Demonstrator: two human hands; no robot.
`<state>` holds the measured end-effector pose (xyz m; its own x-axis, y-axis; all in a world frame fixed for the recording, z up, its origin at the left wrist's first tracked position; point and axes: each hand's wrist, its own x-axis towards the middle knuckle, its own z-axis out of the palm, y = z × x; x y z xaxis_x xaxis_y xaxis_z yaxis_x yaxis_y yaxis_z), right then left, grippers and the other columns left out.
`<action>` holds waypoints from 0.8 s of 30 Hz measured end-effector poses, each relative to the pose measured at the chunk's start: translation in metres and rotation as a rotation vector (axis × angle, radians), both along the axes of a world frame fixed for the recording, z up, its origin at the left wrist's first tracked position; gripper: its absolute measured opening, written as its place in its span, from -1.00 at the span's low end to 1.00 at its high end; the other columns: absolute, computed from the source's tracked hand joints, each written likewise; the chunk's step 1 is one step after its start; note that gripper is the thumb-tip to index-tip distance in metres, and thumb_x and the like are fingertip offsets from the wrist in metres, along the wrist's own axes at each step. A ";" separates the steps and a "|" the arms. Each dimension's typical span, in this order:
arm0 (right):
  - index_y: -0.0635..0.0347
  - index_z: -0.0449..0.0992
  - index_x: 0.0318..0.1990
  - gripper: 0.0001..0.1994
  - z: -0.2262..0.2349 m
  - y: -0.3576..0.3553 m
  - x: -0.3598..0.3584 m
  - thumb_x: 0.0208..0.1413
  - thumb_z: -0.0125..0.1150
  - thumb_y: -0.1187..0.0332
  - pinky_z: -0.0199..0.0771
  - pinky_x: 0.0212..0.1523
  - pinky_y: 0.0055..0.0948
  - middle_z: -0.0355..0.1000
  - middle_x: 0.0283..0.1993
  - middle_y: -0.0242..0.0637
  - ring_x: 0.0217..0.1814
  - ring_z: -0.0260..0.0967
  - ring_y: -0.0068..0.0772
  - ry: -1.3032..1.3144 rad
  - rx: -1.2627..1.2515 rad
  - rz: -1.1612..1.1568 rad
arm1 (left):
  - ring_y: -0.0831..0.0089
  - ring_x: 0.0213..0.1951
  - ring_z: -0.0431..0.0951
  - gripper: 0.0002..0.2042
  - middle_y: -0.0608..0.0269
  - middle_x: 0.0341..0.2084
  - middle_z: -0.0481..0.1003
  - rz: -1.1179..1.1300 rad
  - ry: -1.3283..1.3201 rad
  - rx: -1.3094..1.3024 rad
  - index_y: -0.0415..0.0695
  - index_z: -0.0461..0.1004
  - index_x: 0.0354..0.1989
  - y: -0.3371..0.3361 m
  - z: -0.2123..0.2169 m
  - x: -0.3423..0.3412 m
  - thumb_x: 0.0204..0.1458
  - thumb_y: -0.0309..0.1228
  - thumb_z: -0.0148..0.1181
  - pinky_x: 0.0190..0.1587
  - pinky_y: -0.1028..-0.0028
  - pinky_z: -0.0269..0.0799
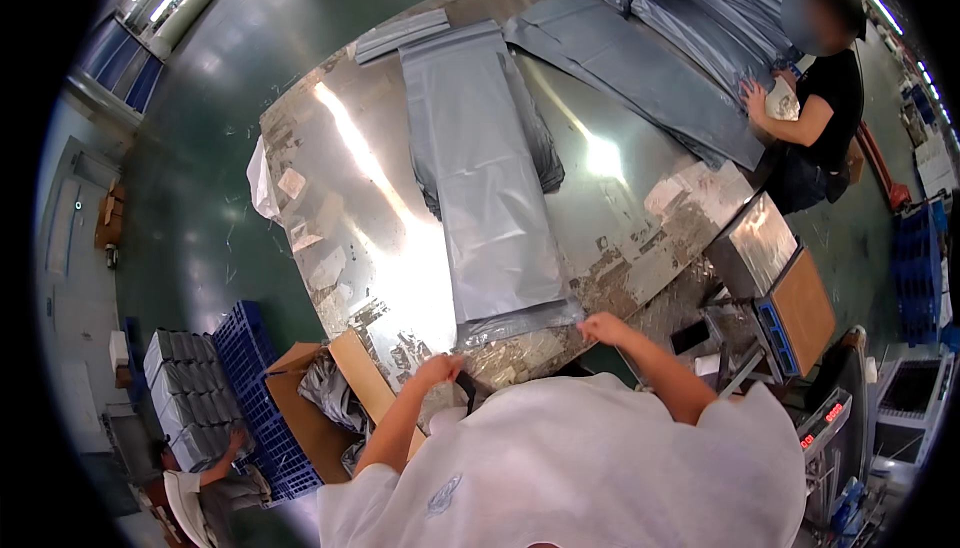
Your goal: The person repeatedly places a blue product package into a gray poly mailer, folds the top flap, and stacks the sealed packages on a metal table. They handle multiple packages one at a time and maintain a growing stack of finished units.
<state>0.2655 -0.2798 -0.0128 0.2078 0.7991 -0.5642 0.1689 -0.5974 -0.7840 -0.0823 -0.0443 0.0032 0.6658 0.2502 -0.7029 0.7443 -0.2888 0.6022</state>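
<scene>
A long grey plastic bag (490, 178) lies flat on the metal table, running away from me on top of more grey bags. Its near end is a clearer, crumpled strip at the table's front edge. At the left corner of that strip, my left hand (437, 370) is closed in a pinch. Opposite it, my right hand (601, 329) pinches the right corner. The bag lies stretched between the two hands, and my fingertips hide its very corners.
Folded grey bags (640, 78) and a tall stack (720, 8) lie at the far right, where a co-worker (825, 98) rests hands on them. An open cardboard box (300, 413) stands at left beside a blue pallet (245, 388). Another person (205, 488) handles bundles (185, 388).
</scene>
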 end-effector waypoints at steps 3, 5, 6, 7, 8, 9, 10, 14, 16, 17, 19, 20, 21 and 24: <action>0.25 0.46 -0.62 -0.58 0.001 -0.012 -0.015 -0.05 0.09 0.01 0.27 -0.56 -0.50 0.35 -0.69 -0.29 -0.65 0.26 -0.49 -0.203 -0.124 0.087 | 0.27 -0.59 0.42 -0.52 0.13 -0.75 0.39 0.061 0.028 0.199 -0.17 0.37 -0.76 -0.027 0.009 -0.008 0.02 -0.05 -0.15 -0.45 0.36 0.30; 0.28 0.45 -0.59 -0.61 -0.010 -0.007 -0.027 -0.04 0.10 0.07 0.27 -0.57 -0.50 0.37 -0.66 -0.29 -0.65 0.27 -0.50 -0.260 0.076 -0.137 | 0.20 -0.50 0.44 -0.61 0.08 -0.64 0.41 0.074 -0.107 0.353 -0.17 0.40 -0.59 -0.039 0.034 0.026 0.01 -0.08 -0.11 -0.44 0.32 0.30; 0.29 0.45 -0.57 -0.63 -0.017 -0.003 -0.027 -0.04 0.10 0.10 0.27 -0.57 -0.50 0.38 -0.65 -0.30 -0.66 0.27 -0.51 -0.291 0.181 -0.242 | 0.19 -0.47 0.44 -0.69 0.09 -0.59 0.42 0.054 -0.184 0.398 -0.15 0.39 -0.50 -0.044 0.044 0.052 0.00 -0.13 -0.06 -0.42 0.32 0.31; 0.31 0.45 -0.54 -0.69 -0.022 0.002 -0.019 -0.02 0.08 0.19 0.29 -0.58 -0.49 0.42 -0.61 -0.29 -0.65 0.30 -0.50 -0.235 0.097 -0.115 | 0.19 -0.44 0.45 -0.74 0.11 -0.53 0.43 0.030 -0.265 0.447 -0.13 0.39 -0.42 -0.048 0.050 0.078 -0.02 -0.18 -0.02 -0.40 0.32 0.33; 0.31 0.45 -0.54 -0.71 -0.020 0.005 -0.020 -0.02 0.07 0.22 0.29 -0.58 -0.49 0.42 -0.61 -0.30 -0.64 0.31 -0.50 -0.172 0.062 -0.122 | 0.19 -0.40 0.44 -0.79 0.13 -0.47 0.42 0.024 -0.398 0.439 -0.12 0.37 -0.35 -0.054 0.044 0.099 -0.05 -0.24 0.03 -0.36 0.33 0.34; 0.31 0.45 -0.54 -0.74 -0.016 0.010 -0.020 -0.02 0.05 0.26 0.29 -0.58 -0.49 0.42 -0.60 -0.31 -0.64 0.31 -0.49 -0.110 0.030 -0.129 | 0.20 -0.37 0.44 -0.80 0.15 -0.41 0.42 0.016 -0.532 0.432 -0.10 0.36 -0.29 -0.059 0.036 0.120 -0.07 -0.31 0.07 -0.33 0.35 0.35; 0.30 0.45 -0.54 -0.76 -0.014 0.013 -0.021 -0.01 0.04 0.29 0.30 -0.58 -0.48 0.43 -0.60 -0.32 -0.63 0.32 -0.49 -0.049 -0.007 -0.142 | 0.22 -0.31 0.44 -0.77 0.17 -0.32 0.41 -0.059 -0.630 0.484 -0.10 0.35 -0.24 -0.064 0.033 0.144 -0.12 -0.39 0.12 -0.27 0.37 0.35; 0.20 0.46 -0.55 -0.76 0.002 0.017 -0.023 0.02 -0.02 0.27 0.30 -0.54 -0.44 0.42 -0.61 -0.32 -0.61 0.35 -0.45 -0.209 0.109 -0.025 | 0.20 -0.28 0.41 -0.80 0.17 -0.34 0.39 -0.142 -0.579 0.422 -0.11 0.35 -0.32 -0.085 0.030 0.203 -0.14 -0.37 0.11 -0.29 0.34 0.32; 0.15 0.46 -0.55 -0.75 0.010 0.019 -0.024 0.02 -0.04 0.23 0.31 -0.52 -0.42 0.42 -0.61 -0.32 -0.60 0.36 -0.44 -0.463 0.218 0.103 | 0.17 -0.30 0.40 -0.84 0.16 -0.37 0.39 -0.174 -0.407 0.267 -0.12 0.35 -0.37 -0.089 0.035 0.215 -0.13 -0.36 0.10 -0.31 0.32 0.30; 0.09 0.48 -0.52 -0.73 0.013 0.020 -0.023 0.03 -0.07 0.18 0.31 -0.49 -0.40 0.42 -0.59 -0.32 -0.58 0.37 -0.42 -0.499 0.199 0.130 | 0.16 -0.31 0.40 -0.84 0.16 -0.39 0.38 -0.178 -0.495 0.311 -0.12 0.35 -0.39 -0.089 0.032 0.213 -0.13 -0.36 0.10 -0.33 0.31 0.29; 0.13 0.47 -0.50 -0.78 0.036 0.025 -0.025 0.01 -0.04 0.24 0.32 -0.53 -0.41 0.43 -0.57 -0.37 -0.59 0.37 -0.44 -0.411 0.072 0.142 | 0.13 -0.34 0.39 -0.85 0.15 -0.45 0.37 -0.163 -0.659 0.407 -0.13 0.34 -0.43 -0.086 0.021 0.189 -0.13 -0.35 0.09 -0.36 0.29 0.28; 0.15 0.47 -0.48 -0.80 0.045 0.025 -0.026 0.00 -0.03 0.27 0.32 -0.55 -0.42 0.44 -0.56 -0.39 -0.59 0.37 -0.45 -0.360 -0.002 0.133 | 0.12 -0.37 0.38 -0.85 0.13 -0.47 0.37 -0.128 -0.693 0.420 -0.13 0.34 -0.42 -0.084 0.026 0.173 -0.13 -0.35 0.10 -0.36 0.29 0.28; 0.18 0.47 -0.47 -0.80 0.031 0.022 -0.022 0.01 -0.03 0.28 0.32 -0.57 -0.43 0.44 -0.56 -0.37 -0.61 0.36 -0.46 -0.271 -0.020 0.066 | 0.11 -0.39 0.37 -0.84 0.12 -0.50 0.36 -0.089 -0.726 0.435 -0.13 0.33 -0.42 -0.079 0.031 0.151 -0.13 -0.34 0.10 -0.37 0.30 0.28; 0.28 0.48 -0.43 -0.78 -0.026 0.007 -0.009 0.03 -0.04 0.32 0.31 -0.59 -0.48 0.45 -0.54 -0.29 -0.65 0.35 -0.49 0.019 -0.014 -0.151 | 0.09 -0.34 0.40 -0.87 0.09 -0.46 0.39 0.413 -0.361 0.442 -0.14 0.34 -0.38 -0.062 0.038 0.047 -0.07 -0.37 0.02 -0.32 0.26 0.29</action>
<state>0.2569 -0.2729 -0.0392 0.3142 0.7515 -0.5801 0.0611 -0.6258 -0.7776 -0.0354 -0.1058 0.0416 0.6272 0.7441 -0.2300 0.6214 -0.3001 0.7238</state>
